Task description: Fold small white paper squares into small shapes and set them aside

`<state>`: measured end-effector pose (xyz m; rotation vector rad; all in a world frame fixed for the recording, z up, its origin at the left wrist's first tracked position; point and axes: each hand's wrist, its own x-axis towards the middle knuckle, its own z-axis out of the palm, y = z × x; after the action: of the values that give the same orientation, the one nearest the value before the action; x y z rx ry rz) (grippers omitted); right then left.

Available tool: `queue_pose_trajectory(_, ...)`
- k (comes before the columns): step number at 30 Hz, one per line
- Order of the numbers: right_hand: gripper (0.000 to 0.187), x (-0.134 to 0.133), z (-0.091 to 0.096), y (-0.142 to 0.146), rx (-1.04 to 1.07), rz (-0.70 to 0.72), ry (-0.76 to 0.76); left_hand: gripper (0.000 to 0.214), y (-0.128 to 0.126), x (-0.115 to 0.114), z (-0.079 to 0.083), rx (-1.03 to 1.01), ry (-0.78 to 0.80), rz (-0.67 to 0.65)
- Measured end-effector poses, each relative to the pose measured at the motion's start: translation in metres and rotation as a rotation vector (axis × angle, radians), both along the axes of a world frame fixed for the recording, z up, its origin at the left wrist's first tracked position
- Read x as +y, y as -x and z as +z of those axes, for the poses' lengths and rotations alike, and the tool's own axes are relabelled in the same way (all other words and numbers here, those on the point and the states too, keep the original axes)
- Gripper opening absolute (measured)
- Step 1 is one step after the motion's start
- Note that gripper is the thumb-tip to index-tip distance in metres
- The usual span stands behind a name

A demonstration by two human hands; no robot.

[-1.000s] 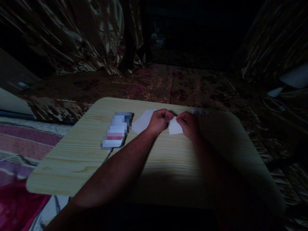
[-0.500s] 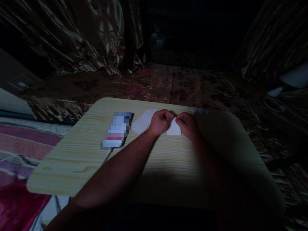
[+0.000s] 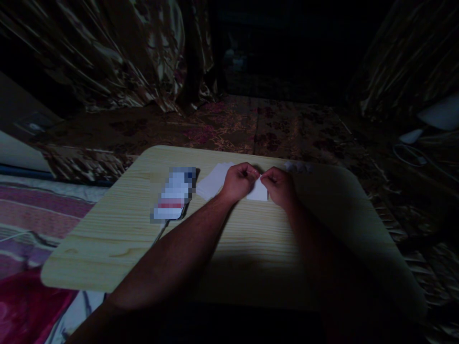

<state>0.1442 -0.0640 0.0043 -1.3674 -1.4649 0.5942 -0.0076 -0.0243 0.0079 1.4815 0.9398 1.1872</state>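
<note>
A small white sheet of paper [image 3: 257, 193] is between my hands, its lower edge over the table and its upper part hidden by my fingers. My left hand [image 3: 239, 181] is closed in a pinch at the sheet's upper left. Opposite it, my right hand [image 3: 278, 185] pinches the upper right, and the fingertips of both hands nearly meet. Several more white sheets [image 3: 213, 180] lie in a loose, fanned pile just left of my left hand. Dim light hides the finer detail at the fingertips.
A phone [image 3: 174, 193], its screen blurred out, lies left of the sheets with a cable [image 3: 160, 232] attached. Small pale objects [image 3: 298, 166] sit at the far edge of the wooden table [image 3: 107, 239]. A white lamp-like object [image 3: 440, 113] and patterned curtains [image 3: 150, 48] stand beyond.
The sheet between my hands has shifted slightly to the left. My right fingertips have moved a little with it, while the phone and the pile stay in place.
</note>
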Motion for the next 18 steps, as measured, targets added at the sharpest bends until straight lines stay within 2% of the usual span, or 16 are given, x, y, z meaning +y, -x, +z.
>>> queue_pose_trajectory(6,0.013,0.0016,-0.0009,-0.0032,0.010,-0.036,0.006,0.015,-0.0011,0.0014,-0.0015,0.017,0.003,-0.017)
queue_pose_trajectory(12,0.012,0.0035,-0.0027,-0.0047,0.052,-0.020,0.022,0.016,-0.0020,0.0029,-0.0053,0.037,-0.005,0.040)
queue_pose_trajectory(18,0.013,0.0045,-0.0005,-0.0080,0.097,-0.057,0.054,0.033,-0.0034,0.0034,-0.0043,0.039,0.046,0.041)
